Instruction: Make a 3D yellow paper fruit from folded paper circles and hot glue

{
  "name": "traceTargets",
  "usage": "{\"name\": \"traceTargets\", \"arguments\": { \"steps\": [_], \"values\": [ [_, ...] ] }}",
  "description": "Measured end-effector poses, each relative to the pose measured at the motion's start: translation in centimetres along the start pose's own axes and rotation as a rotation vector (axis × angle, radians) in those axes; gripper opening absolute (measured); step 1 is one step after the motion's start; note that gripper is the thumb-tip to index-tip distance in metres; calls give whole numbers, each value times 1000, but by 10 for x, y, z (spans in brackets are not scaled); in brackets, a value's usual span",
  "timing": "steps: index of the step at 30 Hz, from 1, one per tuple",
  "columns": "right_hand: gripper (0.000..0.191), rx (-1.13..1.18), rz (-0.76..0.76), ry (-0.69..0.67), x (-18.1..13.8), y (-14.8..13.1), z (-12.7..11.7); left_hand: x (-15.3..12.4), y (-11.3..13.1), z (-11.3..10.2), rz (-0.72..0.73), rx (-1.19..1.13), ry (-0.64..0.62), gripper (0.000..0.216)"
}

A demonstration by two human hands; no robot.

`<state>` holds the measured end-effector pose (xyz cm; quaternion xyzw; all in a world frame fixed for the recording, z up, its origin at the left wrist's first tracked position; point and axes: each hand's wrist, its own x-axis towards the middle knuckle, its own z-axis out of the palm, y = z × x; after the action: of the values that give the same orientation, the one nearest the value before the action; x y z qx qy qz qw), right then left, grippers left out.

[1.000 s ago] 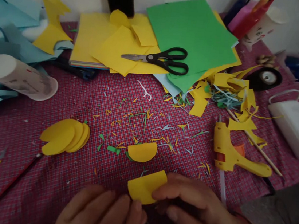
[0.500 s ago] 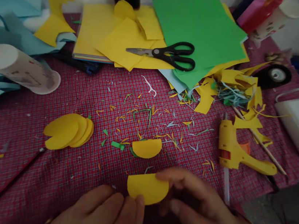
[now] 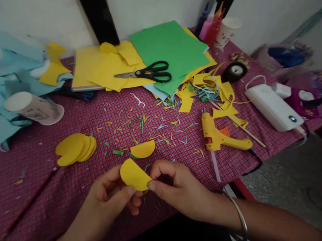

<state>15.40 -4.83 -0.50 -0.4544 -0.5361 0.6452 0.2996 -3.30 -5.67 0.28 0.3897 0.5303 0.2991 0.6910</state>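
Between my hands is a yellow paper half-circle (image 3: 133,175), tilted with its straight edge sloping down to the right. My left hand (image 3: 112,193) grips it from below, thumb on its front and fingers behind. The right corner is pinched between thumb and forefinger of my right hand (image 3: 180,188). Just beyond lies another yellow half-circle (image 3: 143,149), on the tablecloth over a bit of green paper. A fanned stack of yellow paper discs (image 3: 75,149) lies to the left, with the tip of a thin dark red brush (image 3: 31,200) close beside it.
Black-handled scissors (image 3: 152,72) lie on yellow and green paper sheets (image 3: 170,46) at the back. A yellow glue gun (image 3: 215,133) and a white power bank (image 3: 272,105) are on the right. Paper scraps litter the checked cloth. A paper cup (image 3: 36,108) lies at left.
The half-circle has been lifted and tilted, its right end now lower. My left hand has turned so its thumb shows in front. The camera view has swung right and shows more of the table.
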Motion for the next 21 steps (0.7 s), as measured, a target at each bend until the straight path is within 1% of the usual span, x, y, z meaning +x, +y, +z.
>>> {"name": "traceTargets", "arguments": {
  "steps": [2, 5, 8, 10, 11, 12, 14, 18, 20, 21],
  "values": [
    [15, -63, 12, -9, -3, 0, 2, -6, -1, -1, 42, 52, 39, 15],
    [15, -142, -20, -20, -8, 3, 5, -13, 1, -3, 152, 189, 121, 11],
    [14, -152, -62, -29, -10, 6, 7, -18, 5, -6, 285, 275, 139, 12],
    [14, -145, -85, -36, -10, 7, 6, -18, 6, -9, 324, 282, 155, 9],
    [14, -145, -89, -42, -9, 8, 5, -17, 6, -11, 316, 269, 172, 8],
    [13, -146, -87, -49, -9, 8, 4, -16, 7, -12, 289, 244, 194, 8],
    [13, -145, -77, -68, -8, 9, 1, -10, 8, -15, 186, 179, 211, 10],
    [11, -172, -89, -117, -8, 4, -10, 3, 13, -11, -62, 55, 108, 20],
    [8, -241, -134, -185, -8, -1, -19, 6, 16, -7, -156, 34, 121, 24],
    [8, -303, -161, -223, -7, -3, -24, 7, 17, -6, -180, 48, 136, 24]
  ]
}}
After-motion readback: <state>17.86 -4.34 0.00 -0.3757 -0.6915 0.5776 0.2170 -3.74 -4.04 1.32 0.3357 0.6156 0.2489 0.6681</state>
